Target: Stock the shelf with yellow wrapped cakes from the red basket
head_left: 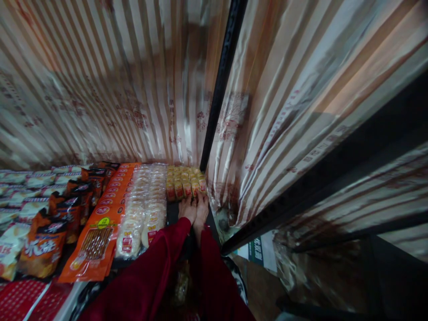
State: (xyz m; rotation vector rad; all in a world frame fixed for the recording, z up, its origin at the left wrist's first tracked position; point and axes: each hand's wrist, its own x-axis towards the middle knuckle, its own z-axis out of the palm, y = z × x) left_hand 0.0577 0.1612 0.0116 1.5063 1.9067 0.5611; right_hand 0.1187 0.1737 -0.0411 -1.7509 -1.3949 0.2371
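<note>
Head view: left hand and right hand, side by side, reach the front row of small yellow packets on the shelf, beside clear-wrapped packs; whether they grip is unclear. Likely step: aligning rows; next move calls for even pressure.

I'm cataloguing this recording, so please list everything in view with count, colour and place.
White bags: many, mostly white, far left
Orange-and-black bags: several, left
Orange packs: several overlapping, orange, left of centre
Clear packs: two columns, pale contents, centre
Small packs: several rows, yellow and red, shelf's right end
Shelf: one, dark, beneath goods
Post: one, black, behind small packs
Beam: one, black, right
Sheeting: brown-and-white, background
Dotted item: one, red, bottom left
Printed panel: one, white and green, lower right
Dim items below: unclear
Sleeves: two, dark red
Left hand, right hand: at small packs' near edge
</note>
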